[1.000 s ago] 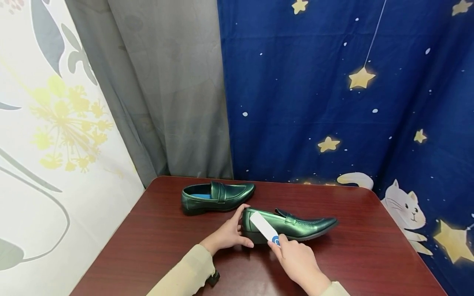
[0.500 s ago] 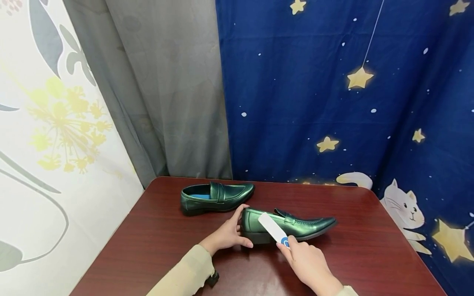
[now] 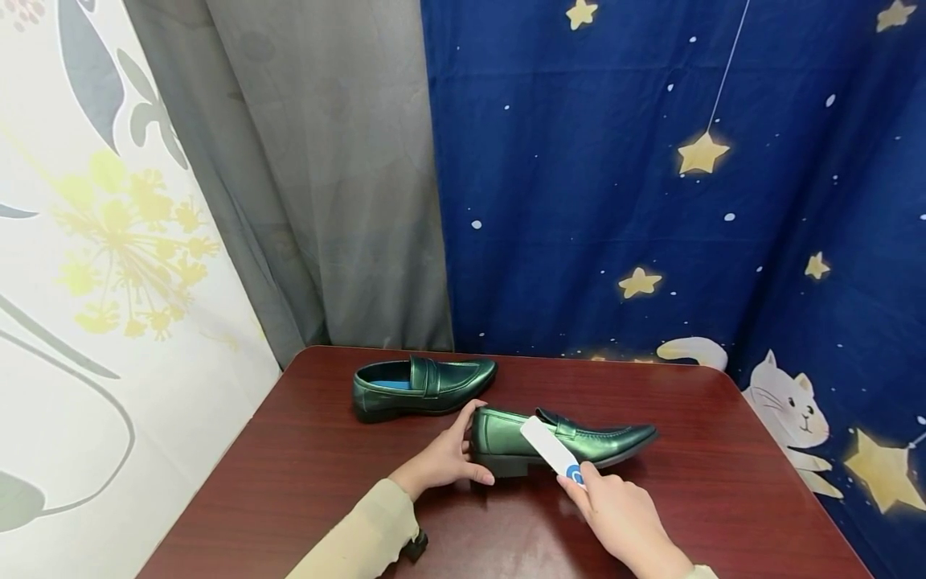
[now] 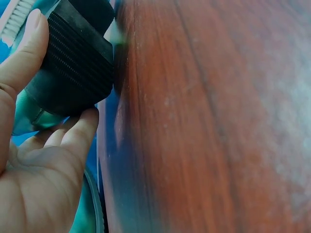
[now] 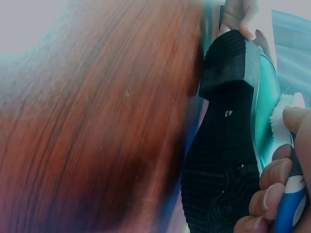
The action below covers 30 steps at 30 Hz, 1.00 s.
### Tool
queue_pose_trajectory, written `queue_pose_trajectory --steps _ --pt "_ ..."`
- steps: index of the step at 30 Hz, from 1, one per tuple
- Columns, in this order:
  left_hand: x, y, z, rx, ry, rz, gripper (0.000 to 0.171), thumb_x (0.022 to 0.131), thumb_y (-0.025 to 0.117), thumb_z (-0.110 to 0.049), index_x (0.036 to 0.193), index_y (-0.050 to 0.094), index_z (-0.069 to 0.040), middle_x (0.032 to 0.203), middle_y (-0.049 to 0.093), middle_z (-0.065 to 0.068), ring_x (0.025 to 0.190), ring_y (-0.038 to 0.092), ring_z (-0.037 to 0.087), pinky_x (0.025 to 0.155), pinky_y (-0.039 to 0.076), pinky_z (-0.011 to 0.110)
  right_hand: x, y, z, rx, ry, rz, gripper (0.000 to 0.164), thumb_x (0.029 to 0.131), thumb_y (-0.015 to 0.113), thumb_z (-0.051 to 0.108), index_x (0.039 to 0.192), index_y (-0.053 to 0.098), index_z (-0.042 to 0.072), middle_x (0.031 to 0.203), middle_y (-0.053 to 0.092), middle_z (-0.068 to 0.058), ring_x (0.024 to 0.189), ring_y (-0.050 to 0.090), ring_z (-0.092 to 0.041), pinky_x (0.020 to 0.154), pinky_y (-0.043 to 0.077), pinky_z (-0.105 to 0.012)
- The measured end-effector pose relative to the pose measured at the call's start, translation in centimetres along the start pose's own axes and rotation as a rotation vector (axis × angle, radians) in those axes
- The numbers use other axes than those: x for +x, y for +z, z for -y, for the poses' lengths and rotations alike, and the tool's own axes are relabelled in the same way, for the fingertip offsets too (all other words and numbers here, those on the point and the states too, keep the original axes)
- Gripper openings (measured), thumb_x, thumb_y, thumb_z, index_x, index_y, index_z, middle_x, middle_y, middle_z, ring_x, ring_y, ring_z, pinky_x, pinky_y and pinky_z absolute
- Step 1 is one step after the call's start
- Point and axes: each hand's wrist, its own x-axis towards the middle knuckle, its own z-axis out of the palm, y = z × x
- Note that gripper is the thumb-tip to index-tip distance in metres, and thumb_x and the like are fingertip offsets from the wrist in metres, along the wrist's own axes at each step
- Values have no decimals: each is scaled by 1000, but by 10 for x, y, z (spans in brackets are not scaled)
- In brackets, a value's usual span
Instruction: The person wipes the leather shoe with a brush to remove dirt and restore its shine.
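A shiny green loafer (image 3: 615, 441) lies tipped toward me with its toe to the right. My left hand (image 3: 448, 458) grips it by the heel, thumb on the near side and fingers round the back. My right hand (image 3: 622, 511) holds a white brush (image 3: 547, 446) with a blue-and-white handle. In the right wrist view, white bristles (image 5: 278, 124) meet the shoe's green side, and the ridged black sole (image 5: 223, 116) shows a 43. The left wrist view has the black heel (image 4: 77, 63) close up between thumb and fingers.
The matching green loafer (image 3: 456, 384), with a blue insole, stands upright behind on the reddish-brown wooden table (image 3: 289, 482). A grey curtain (image 3: 362, 201) and a blue starry curtain (image 3: 542, 201) hang beyond the table's back edge. A small black object (image 3: 415, 547) sits by the left cuff.
My right hand has slid the brush rightward along the loafer's side, from near the heel toward the middle. The left hand and both shoes stay in place.
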Motion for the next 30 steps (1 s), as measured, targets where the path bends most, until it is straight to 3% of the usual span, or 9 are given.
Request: queue_pose_trajectory --steps 10,17,30 --pt "0 1 0 -7 -3 1 106 62 85 -18 136 15 -48 138 33 -5 106 54 16 78 48 31 -2 -6 -10 25 44 57 46 88 36 64 77 44 19 52 37 2 42 37 -16 41 28 -33" --pt "0 1 -2 -37 11 18 106 62 85 -13 136 16 -45 134 36 -2 107 54 19 78 49 33 -2 -6 -23 24 42 53 46 86 37 66 77 46 22 51 38 4 44 37 -15 43 29 -32" --pt "1 0 -4 7 -17 10 105 63 84 -20 136 15 -47 134 36 -5 108 53 14 80 47 31 -5 -12 -36 41 39 66 43 85 40 65 78 47 23 52 37 3 44 37 -14 44 28 -31"
